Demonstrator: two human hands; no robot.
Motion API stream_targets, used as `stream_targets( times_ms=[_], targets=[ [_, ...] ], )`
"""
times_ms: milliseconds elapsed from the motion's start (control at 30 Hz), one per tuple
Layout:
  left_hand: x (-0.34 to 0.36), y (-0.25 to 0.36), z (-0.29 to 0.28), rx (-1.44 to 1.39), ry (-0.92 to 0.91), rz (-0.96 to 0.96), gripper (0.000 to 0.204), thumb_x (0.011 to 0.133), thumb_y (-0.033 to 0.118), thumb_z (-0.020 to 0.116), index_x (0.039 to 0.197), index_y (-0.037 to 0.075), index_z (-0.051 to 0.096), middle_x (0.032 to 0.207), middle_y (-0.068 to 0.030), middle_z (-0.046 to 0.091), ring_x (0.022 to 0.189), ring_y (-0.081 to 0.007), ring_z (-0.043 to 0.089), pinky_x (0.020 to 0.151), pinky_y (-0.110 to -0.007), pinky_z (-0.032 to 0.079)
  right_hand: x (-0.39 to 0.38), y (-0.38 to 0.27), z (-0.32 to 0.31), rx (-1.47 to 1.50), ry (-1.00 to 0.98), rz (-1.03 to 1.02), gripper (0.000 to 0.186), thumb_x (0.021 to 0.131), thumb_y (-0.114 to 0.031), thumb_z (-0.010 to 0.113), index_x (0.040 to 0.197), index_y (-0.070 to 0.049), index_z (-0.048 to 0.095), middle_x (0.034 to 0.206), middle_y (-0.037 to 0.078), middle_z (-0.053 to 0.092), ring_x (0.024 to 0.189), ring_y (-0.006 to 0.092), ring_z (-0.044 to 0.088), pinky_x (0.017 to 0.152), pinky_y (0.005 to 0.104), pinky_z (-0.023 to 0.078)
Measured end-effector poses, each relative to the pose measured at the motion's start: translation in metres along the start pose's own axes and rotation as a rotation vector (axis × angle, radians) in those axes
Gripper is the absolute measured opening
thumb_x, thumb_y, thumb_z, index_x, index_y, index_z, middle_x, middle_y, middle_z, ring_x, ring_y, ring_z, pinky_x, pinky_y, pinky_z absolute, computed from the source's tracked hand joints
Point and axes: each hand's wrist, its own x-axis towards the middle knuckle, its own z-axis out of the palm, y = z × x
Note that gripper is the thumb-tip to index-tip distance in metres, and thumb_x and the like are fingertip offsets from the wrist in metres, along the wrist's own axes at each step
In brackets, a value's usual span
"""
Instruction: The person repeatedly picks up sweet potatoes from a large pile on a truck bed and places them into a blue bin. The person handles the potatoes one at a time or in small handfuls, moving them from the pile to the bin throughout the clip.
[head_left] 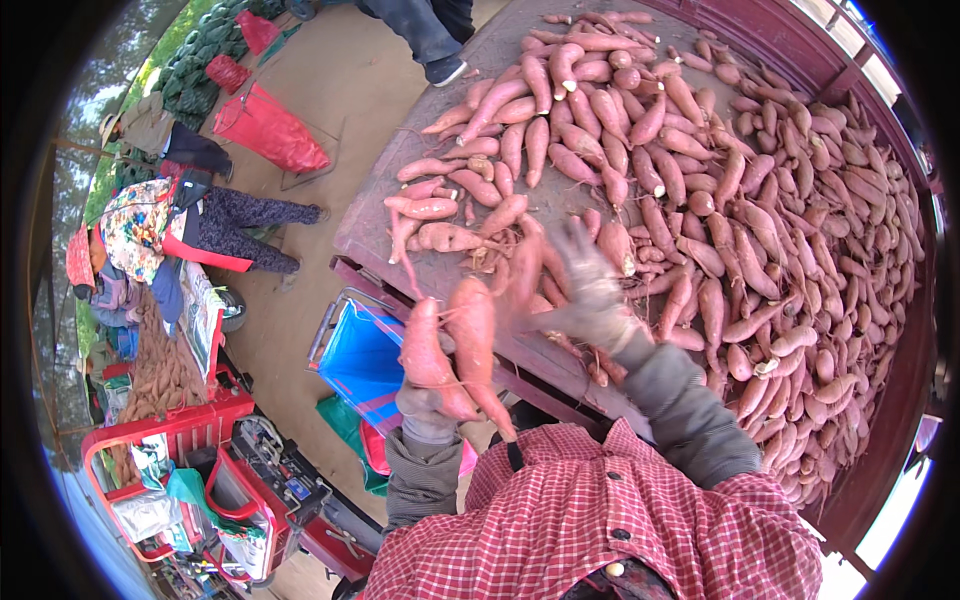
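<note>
Reddish-pink sweet potatoes (590, 140) lie in a large heap on a truck bed (400, 140). My left hand (428, 418), in a grey glove, is closed under a cluster of large sweet potatoes (425, 350), lifted in front of the bed's near edge. The clump hides most of its fingers. My right hand (590, 290), gloved as well, is over the near edge of the heap. Motion smears its fingers. Just left of it is a blurred sweet potato (525, 268); whether the hand grips it I cannot tell.
Below the bed's edge, left of my hands, stands an open blue container (360, 352). A red side wall (770, 45) bounds the bed at the far side. On the ground at left are a red bag on a stand (270, 130), people at work (140, 220) and a red vehicle (240, 480).
</note>
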Motion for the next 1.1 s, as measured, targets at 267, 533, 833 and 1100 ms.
stream_targets(
  times_ms=[267, 533, 833, 1100],
  targets=[
    [-0.091, -0.001, -0.040, -0.724, -0.231, -0.528, 0.098, 0.087, 0.044, 0.078, 0.158, -0.007, 0.035, 0.124, -0.0113, 0.065, 0.100, -0.0201, 0.066, 0.089, -0.032, 0.055, -0.009, 0.019, 0.082, -0.075, -0.418, 0.210, 0.037, 0.095, -0.038, 0.069, 0.116, -0.009, 0.076, 0.102, 0.019, 0.077, 0.099, 0.0383, 0.075, 0.089, 0.0486, 0.057],
    [-0.138, -0.073, -0.103, -0.953, -0.228, -1.334, 0.070, 0.095, 0.023, 0.068, 0.155, -0.001, 0.042, 0.144, -0.0185, 0.060, 0.121, -0.0278, 0.065, 0.106, -0.036, 0.049, -0.047, 0.196, 0.059, 0.456, 0.107, 0.871, 0.042, 0.102, -0.045, 0.062, 0.123, -0.010, 0.072, 0.105, 0.014, 0.072, 0.097, 0.0336, 0.073, 0.079, 0.0508, 0.062],
    [-0.083, -0.006, 0.018, -1.488, -0.436, -1.224, 0.085, 0.082, 0.016, 0.091, 0.153, 0.001, 0.045, 0.141, -0.0119, 0.056, 0.128, -0.0213, 0.056, 0.107, -0.037, 0.048, -0.031, -0.009, 0.109, 0.661, -0.371, 0.667, 0.048, 0.106, -0.054, 0.055, 0.120, -0.011, 0.069, 0.103, 0.013, 0.072, 0.084, 0.0358, 0.069, 0.066, 0.0513, 0.056],
    [-0.070, 0.015, 0.057, -1.636, -0.480, -1.263, 0.060, 0.084, 0.003, 0.081, 0.139, -0.003, 0.058, 0.124, -0.0055, 0.067, 0.112, -0.0135, 0.065, 0.100, -0.031, 0.053, -0.009, -0.040, 0.041, 0.796, -0.167, 0.424, 0.044, 0.111, -0.040, 0.054, 0.125, -0.001, 0.069, 0.108, 0.010, 0.072, 0.101, 0.0230, 0.068, 0.089, 0.0358, 0.052]
  ],
)
